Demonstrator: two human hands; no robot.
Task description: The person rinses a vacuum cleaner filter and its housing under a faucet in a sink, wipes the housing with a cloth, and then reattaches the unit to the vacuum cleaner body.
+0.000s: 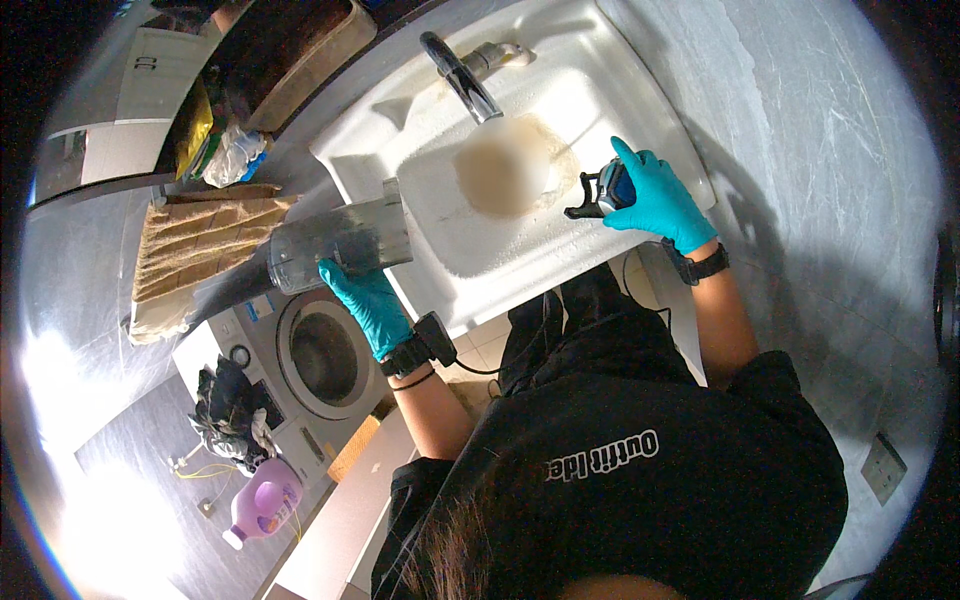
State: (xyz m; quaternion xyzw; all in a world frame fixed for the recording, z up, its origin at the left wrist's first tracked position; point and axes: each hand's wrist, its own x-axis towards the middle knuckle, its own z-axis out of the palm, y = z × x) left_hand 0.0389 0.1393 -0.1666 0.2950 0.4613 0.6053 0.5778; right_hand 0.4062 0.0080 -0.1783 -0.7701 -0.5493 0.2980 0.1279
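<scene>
My left hand [367,307], in a teal rubber glove, holds a transparent, smoky plastic cylinder [341,240] on its side. One end of the cylinder reaches over the left rim of a white ceramic sink [442,289]. Across the basin, my right hand [660,196], gloved the same way, grips a small blue and grey part with a black bracket [611,187]. It is above the sink's right side; exactly what the part is cannot be told. A brownish, blurred patch [499,169] covers the basin floor around the drain area. Water drops dot the ceramic.
A chrome faucet [461,79] arches over the basin. Left of it are a brown towel [202,240] and plastic bags [232,157]. A front-loading washing machine [326,356] stands lower left, with dark cloth [225,412] and a purple detergent bottle [266,499] on top. A grey tiled wall [795,150] borders the right.
</scene>
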